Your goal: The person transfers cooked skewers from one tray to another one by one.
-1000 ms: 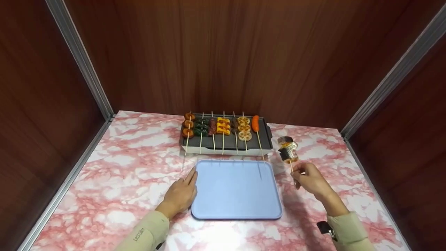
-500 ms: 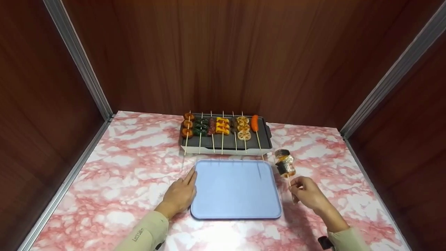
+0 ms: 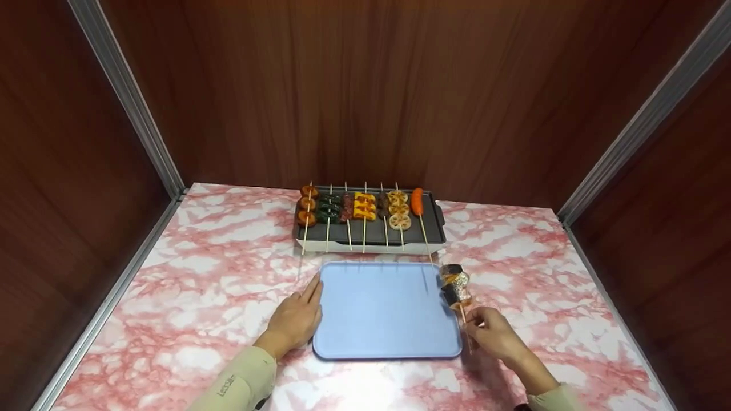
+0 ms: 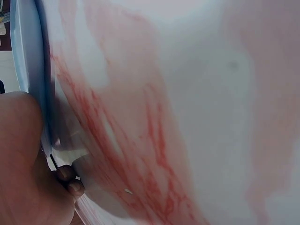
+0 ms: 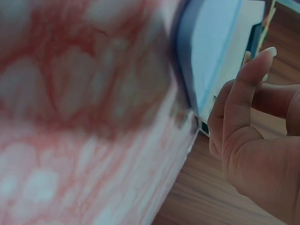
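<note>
In my right hand [image 3: 492, 334] I pinch the stick of a food skewer [image 3: 455, 286] between thumb and fingers. Its chunks are black, silvery and orange-yellow, and they hang over the right edge of a light blue tray [image 3: 388, 319]. The right wrist view shows the same hand [image 5: 253, 112] with thumb and index tip together; the chunks are out of sight there. My left hand [image 3: 294, 317] rests along the tray's left edge, its front fingers extended against the rim. In the left wrist view, that hand [image 4: 21, 159] lies beside the tray's side [image 4: 30, 51], some fingertips bent beneath.
Behind the tray stands a grill [image 3: 365, 246] with a dark plate. Several skewers lie side by side on it, among them a sausage [image 3: 417, 201], lotus root slices [image 3: 400, 209] and yellow pieces [image 3: 365, 206]. Dark wood-look panels [image 3: 365, 91] enclose the red-and-white marbled table [image 3: 211, 274].
My right hand has brought the skewer toward me and to the left, from beside the grill's right end to the tray's right edge. The left hand has stayed at the tray.
</note>
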A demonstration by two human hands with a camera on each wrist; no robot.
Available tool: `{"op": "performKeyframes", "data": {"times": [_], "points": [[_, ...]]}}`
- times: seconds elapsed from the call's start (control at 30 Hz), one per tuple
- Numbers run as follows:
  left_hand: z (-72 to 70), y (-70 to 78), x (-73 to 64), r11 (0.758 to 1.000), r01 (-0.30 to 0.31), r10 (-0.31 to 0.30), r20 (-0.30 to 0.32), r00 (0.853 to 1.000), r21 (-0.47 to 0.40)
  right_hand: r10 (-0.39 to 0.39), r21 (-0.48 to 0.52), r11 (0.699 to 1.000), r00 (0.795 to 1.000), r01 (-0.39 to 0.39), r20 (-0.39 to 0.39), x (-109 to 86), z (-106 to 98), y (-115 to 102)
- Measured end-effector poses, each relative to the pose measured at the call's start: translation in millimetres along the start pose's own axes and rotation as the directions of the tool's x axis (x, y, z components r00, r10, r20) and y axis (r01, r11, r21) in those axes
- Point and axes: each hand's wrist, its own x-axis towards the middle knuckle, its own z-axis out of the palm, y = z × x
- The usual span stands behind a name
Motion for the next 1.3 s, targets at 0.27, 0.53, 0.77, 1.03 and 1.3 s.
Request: {"op": "performKeyframes", "data": {"times": [0.27,0.53,0.77,1.03,1.3], "points": [[-0.4,0.2,-0.1,1.0,-0.008,0.008,-0.019,1.0,-0.012,-0.002,-0.019,1.0,0.999,0.001,-0.04,-0.5,11,5],[5.1,-1.6,-0.2,1.0,-0.012,0.012,-0.028,1.0,0.009,0.006,-0.064,0.998,0.997,-0.011,-0.08,0.3,17,9],[3.4,-1.4,0.7,1.0,0.017,-0.017,0.019,1.0,0.0,0.024,-0.087,0.996,0.991,-0.036,-0.134,3.9,20,9],[5.6,-3.3,1.7,0.999,0.035,-0.035,0.036,0.999,-0.005,0.056,-0.099,0.992,0.976,-0.078,-0.21,6.8,23,7],[5.1,-2.1,1.7,1.0,0.03,-0.03,0.02,0.999,0.003,0.059,-0.104,0.991,0.975,-0.082,-0.213,6.6,19,5]]}}
